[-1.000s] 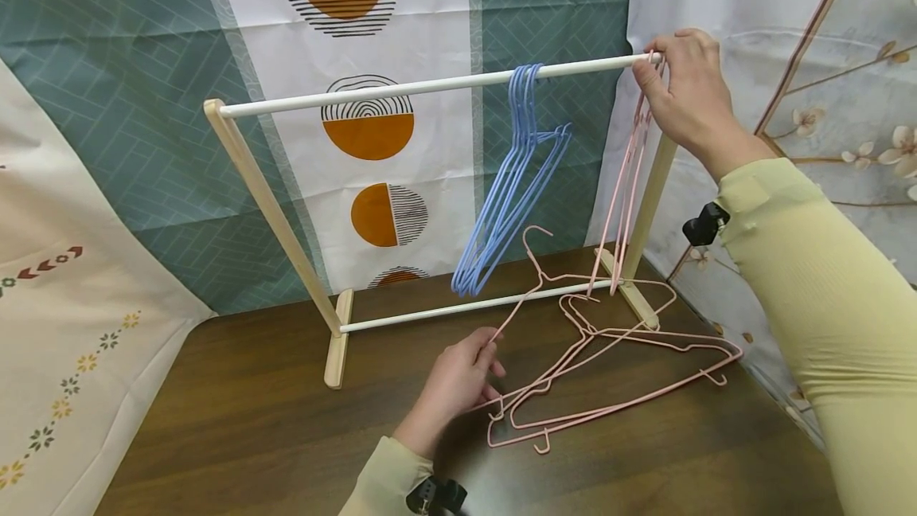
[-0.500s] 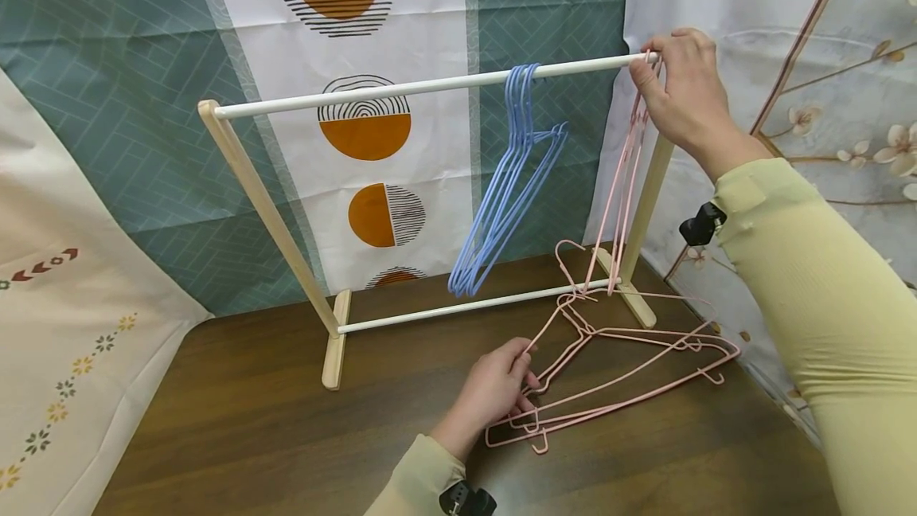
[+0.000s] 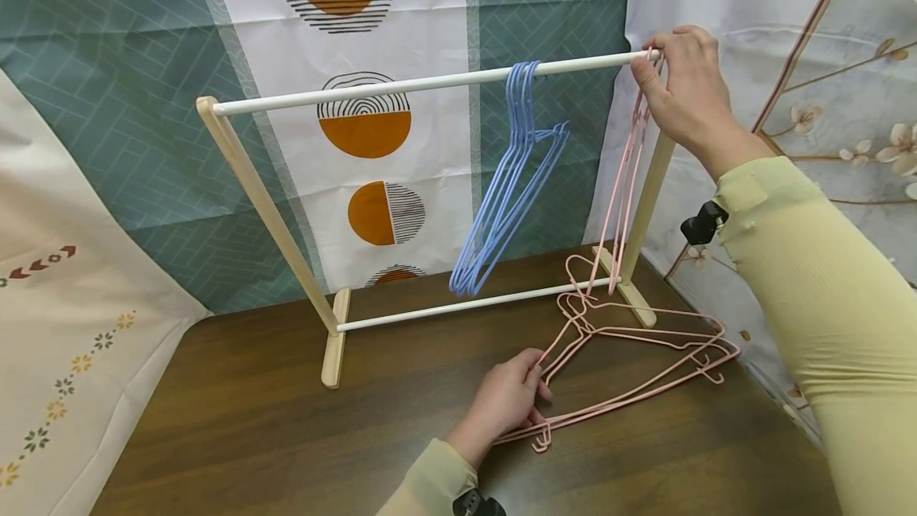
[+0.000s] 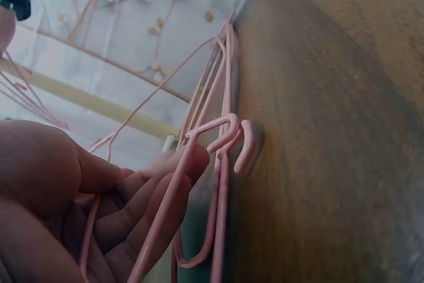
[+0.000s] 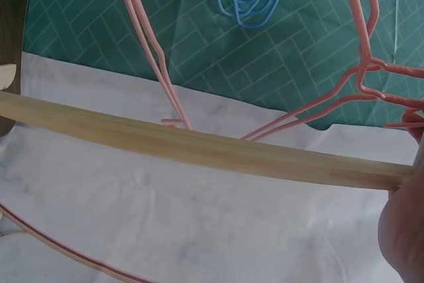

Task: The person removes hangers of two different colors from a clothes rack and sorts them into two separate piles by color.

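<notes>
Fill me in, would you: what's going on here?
A person is handling clothes hangers. Their left grip pinches a pink wire hanger low over the loose pink hangers on the wooden table. Their right grip holds the right end of the white top rail, beside the hung pink hangers. The blue hangers hang on the rail left of those.
</notes>
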Motion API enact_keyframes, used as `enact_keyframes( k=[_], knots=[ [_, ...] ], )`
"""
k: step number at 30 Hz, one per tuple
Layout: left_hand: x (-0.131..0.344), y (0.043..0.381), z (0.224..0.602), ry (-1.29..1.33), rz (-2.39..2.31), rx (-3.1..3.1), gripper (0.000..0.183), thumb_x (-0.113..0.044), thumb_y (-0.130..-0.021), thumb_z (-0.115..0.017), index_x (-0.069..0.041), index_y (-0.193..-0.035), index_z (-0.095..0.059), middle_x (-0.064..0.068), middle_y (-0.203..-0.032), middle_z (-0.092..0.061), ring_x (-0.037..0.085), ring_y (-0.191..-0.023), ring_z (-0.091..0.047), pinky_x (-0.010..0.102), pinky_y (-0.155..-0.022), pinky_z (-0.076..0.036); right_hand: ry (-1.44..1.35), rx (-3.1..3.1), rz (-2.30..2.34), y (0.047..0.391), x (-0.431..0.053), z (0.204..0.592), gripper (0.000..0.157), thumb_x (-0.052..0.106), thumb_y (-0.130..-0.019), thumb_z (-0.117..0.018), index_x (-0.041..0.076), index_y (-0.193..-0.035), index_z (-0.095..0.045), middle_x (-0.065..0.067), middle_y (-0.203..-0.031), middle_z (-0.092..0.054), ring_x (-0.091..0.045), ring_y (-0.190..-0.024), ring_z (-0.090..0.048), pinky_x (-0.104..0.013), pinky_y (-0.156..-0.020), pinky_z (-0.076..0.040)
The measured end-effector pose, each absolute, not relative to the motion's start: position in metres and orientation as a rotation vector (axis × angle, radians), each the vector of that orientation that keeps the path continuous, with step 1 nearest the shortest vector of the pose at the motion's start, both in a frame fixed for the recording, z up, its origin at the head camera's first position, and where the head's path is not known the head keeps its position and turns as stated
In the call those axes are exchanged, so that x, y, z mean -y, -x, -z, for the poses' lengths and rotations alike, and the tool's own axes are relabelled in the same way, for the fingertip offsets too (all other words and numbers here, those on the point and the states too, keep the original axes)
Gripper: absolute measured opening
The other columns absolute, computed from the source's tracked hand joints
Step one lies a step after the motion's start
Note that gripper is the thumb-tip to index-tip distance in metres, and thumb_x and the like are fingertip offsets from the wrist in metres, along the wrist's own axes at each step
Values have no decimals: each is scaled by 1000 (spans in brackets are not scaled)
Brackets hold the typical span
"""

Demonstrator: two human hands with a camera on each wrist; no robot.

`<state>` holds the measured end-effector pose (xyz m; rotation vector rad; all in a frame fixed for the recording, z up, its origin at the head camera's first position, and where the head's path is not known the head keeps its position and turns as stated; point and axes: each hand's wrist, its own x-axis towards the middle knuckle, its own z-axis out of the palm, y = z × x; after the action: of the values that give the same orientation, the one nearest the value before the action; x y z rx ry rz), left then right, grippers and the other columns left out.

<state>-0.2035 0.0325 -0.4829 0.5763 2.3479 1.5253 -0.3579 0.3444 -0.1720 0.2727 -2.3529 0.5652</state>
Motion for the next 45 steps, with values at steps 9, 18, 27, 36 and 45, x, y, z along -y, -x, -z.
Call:
enact_keyframes(
  k=[9, 18, 27, 36, 45],
  knots=[
    [-38, 206, 485, -734, -1211, -2705, 22, -10, -114, -59, -11, -133, -72, -14, -76, -68, 0, -52, -59, 26, -62, -49, -274, 2353, -562, 356, -345, 172, 55, 41, -119, -42, -4, -150, -52, -27, -152, -50, -30, -163, -18, -47, -133, -19],
    [-33, 218, 503, -882, -984, -3063, 25, -16, -112, -64, -18, -132, -77, -4, -88, -78, 24, -75, -74, 43, -61, -56, -275, 2359, -546, 357, -344, 171, 54, 41, -119, -42, -4, -149, -52, -27, -156, -49, -31, -163, -18, -46, -134, -17],
    [-25, 216, 488, -810, -1391, -2639, 28, -7, -116, -55, -11, -140, -68, -3, -82, -74, 9, -47, -66, 32, -44, -53, -265, 2369, -555, 357, -344, 170, 55, 40, -119, -40, -3, -151, -51, -26, -158, -47, -30, -164, -16, -46, -134, -16],
    [-17, 212, 468, -606, -1516, -2353, 28, -11, -119, -49, -11, -140, -66, 9, -79, -76, 17, -46, -67, 35, -39, -55, -260, 2366, -562, 358, -345, 172, 55, 40, -118, -41, -3, -150, -51, -27, -157, -48, -30, -163, -17, -47, -134, -17],
    [-11, 216, 463, -739, -1373, -2543, 21, -14, -119, -51, -15, -128, -70, -3, -82, -80, 16, -76, -76, 30, -68, -54, -263, 2358, -548, 359, -344, 171, 55, 41, -118, -42, -3, -149, -52, -27, -157, -48, -31, -163, -18, -47, -133, -18]
  ],
)
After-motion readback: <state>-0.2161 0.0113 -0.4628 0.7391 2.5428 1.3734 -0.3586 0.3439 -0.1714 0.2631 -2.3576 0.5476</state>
